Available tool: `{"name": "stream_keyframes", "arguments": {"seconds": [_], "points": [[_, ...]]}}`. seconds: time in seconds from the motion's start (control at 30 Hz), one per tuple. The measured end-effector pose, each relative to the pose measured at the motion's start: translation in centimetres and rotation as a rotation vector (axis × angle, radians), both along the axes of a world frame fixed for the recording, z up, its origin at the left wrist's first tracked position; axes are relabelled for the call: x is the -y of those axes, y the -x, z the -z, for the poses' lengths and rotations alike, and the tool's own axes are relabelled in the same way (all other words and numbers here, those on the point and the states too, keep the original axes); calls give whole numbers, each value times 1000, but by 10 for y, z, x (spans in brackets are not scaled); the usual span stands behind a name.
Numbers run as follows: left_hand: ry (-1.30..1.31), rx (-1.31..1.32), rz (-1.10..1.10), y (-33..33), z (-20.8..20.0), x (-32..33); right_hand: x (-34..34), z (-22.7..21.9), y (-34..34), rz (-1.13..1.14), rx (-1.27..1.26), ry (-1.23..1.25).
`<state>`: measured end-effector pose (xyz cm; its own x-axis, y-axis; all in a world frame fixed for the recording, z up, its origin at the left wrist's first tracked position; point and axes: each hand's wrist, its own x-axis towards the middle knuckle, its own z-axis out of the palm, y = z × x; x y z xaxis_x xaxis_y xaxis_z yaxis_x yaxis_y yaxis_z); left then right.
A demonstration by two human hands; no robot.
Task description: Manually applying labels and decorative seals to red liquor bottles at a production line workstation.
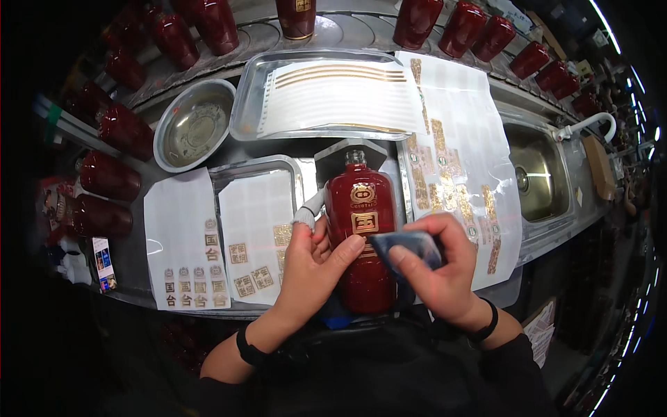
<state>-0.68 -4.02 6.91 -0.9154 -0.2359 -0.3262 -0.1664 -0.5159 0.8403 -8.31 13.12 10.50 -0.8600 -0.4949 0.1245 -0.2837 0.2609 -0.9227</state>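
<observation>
A dark red glass bottle (365, 281) lies in front of me, its clear threaded neck pointing away. Gold decals sit along its middle, among them a square gold decal (365, 223). With my left hand (306, 260) I grip the bottle's left side, the thumb laid across its front below the square decal. A whitish knitted cover (310, 208) wraps one of that hand's fingers. My right hand (445, 271) pinches a dark blue flat scraper (410, 248), its edge against the bottle beside my left thumb. Part of the lower decals is hidden behind thumb and scraper.
Sheets of gold decals (187, 240) lie left and a large one (472, 167) right. A metal tray (243, 104) with a striped sheet and a metal bowl (167, 149) stand behind. A sink (535, 167) is at right; several red bottles (462, 31) line the conveyor.
</observation>
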Motion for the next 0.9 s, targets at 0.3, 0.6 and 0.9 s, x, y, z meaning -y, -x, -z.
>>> {"name": "stream_keyframes", "arguments": {"seconds": [0.3, 0.6, 0.9], "points": [[25, 11, 23, -4, 3, -16, -29, 14, -12, 1, -3, 25], [159, 108, -33, 6, -9, -32, -46, 23, -7, 161, 387, 243], [189, 63, -8, 6, -4, -35, -47, 18, -9, 136, 301, 269]]}}
